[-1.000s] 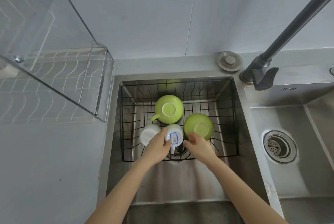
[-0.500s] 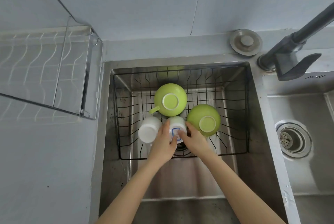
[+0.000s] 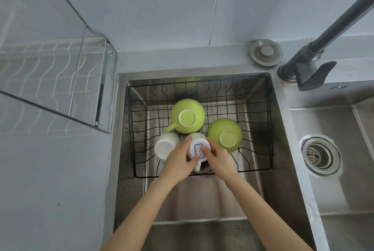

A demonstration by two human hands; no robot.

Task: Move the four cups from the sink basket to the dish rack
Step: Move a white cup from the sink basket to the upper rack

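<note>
Step in hand: first pickup; all four cups sit inverted in the basket, none on the rack.

Steel sink (image 3: 283, 149): holds the black wire sink basket (image 3: 269, 129).

Dish rack (image 3: 60, 80), wire, on the counter left of the sink: no cups visible in it.

Basket contents: rear green cup (image 3: 187, 116), handle pointing front-left; right green cup (image 3: 224, 134); plain white cup (image 3: 165, 146) at front left; labelled white cup (image 3: 197, 145) between the others, blue-bordered sticker on its base.

Left hand (image 3: 179, 161): fingers curled against the labelled cup's left side and front. Right hand (image 3: 217, 157): fingers closed on its right side. The cup is gripped between both hands.

Next move, judged: lift straight up to clear neighbouring cups and the basket rim, then carry left to the rack.
</note>
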